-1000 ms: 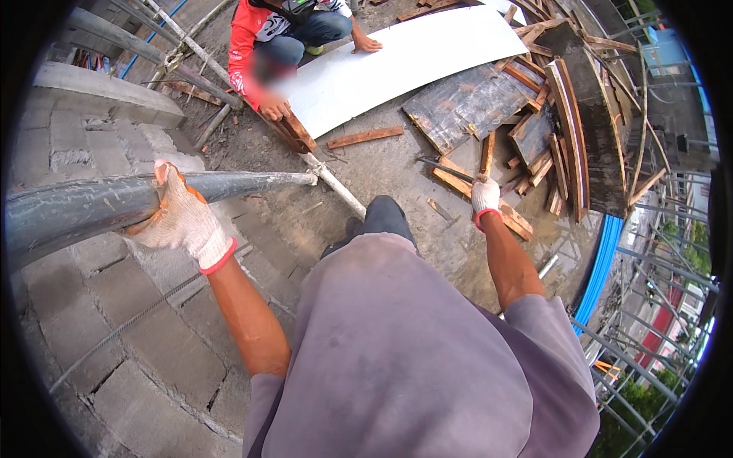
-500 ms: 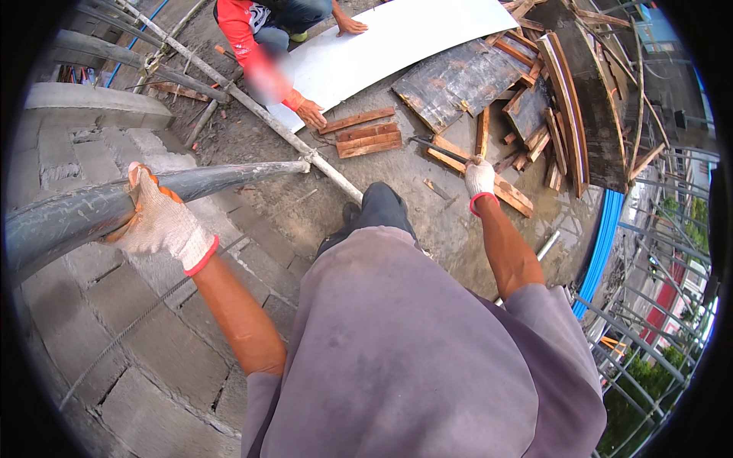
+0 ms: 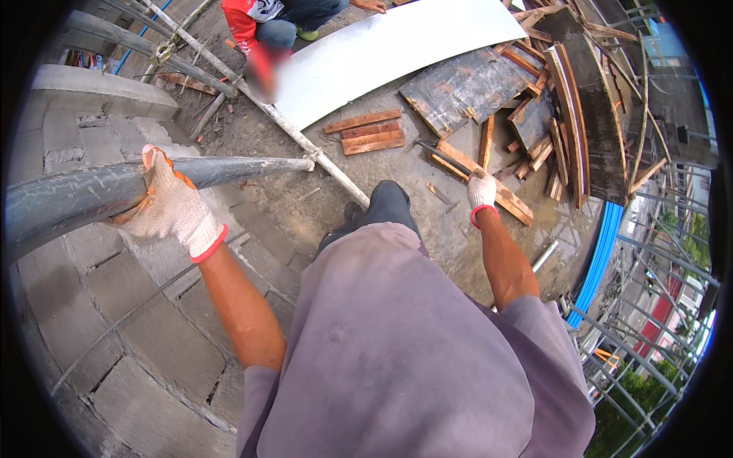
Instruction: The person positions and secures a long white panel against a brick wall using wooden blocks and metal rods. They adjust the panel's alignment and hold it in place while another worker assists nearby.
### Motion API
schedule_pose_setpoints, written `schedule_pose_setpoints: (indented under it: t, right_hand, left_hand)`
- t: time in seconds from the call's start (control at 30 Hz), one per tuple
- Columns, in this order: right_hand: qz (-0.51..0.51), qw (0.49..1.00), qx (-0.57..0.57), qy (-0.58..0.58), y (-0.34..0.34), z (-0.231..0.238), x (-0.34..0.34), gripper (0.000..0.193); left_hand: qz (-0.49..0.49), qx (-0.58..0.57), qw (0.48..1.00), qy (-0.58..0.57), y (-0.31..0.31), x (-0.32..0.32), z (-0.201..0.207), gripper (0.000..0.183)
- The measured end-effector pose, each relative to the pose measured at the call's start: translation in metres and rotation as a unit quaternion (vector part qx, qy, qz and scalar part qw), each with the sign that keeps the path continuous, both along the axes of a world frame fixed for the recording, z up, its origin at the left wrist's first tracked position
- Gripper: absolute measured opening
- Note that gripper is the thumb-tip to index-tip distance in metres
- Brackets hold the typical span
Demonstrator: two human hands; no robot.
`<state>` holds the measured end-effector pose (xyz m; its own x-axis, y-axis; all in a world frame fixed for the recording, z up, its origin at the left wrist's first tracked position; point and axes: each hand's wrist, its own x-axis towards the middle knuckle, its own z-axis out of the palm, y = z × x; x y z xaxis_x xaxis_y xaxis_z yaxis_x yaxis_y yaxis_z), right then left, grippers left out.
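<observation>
My left hand (image 3: pixel 169 200), in a white knitted glove with orange on its palm side and a red cuff, is closed around a thick grey scaffold pipe (image 3: pixel 244 167) at the left. My right hand (image 3: pixel 482 191), gloved the same way, grips a thin dark metal bar (image 3: pixel 450 161). The bar points forward and left from the fist, above a light wooden plank (image 3: pixel 513 203) on the ground. What kind of tool it is, I cannot make out.
Ahead, a co-worker in a red shirt (image 3: pixel 241 29) crouches by a long white sheet (image 3: pixel 397 47). Short planks (image 3: pixel 372 137) lie below it. Timber and dark boards (image 3: pixel 466 85) are piled at right, near blue pipes (image 3: pixel 599 252). A block wall (image 3: pixel 164 336) stands at left.
The co-worker's near hand has come off the sheet's near end, and the far hand has moved farther along its edge. My hands keep their holds while the view shifts slightly.
</observation>
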<state>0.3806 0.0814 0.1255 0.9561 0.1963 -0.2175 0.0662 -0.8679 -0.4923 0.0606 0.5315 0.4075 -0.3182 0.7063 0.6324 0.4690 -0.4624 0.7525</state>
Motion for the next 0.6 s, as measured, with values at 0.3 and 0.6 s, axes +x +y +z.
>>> schedule_pose_setpoints:
  t: [0.3, 0.6]
  right_hand:
    - [-0.006, 0.998, 0.047, 0.028, 0.010, -0.018, -0.013, 0.014]
    - [-0.231, 0.808, 0.516, 0.167, 0.032, 0.006, 0.097, 0.016]
  left_hand:
    - [0.033, 0.020, 0.999, 0.019, -0.006, 0.000, 0.000, 0.095]
    - [-0.003, 0.039, 0.995, -0.097, -0.009, -0.004, 0.005, 0.056]
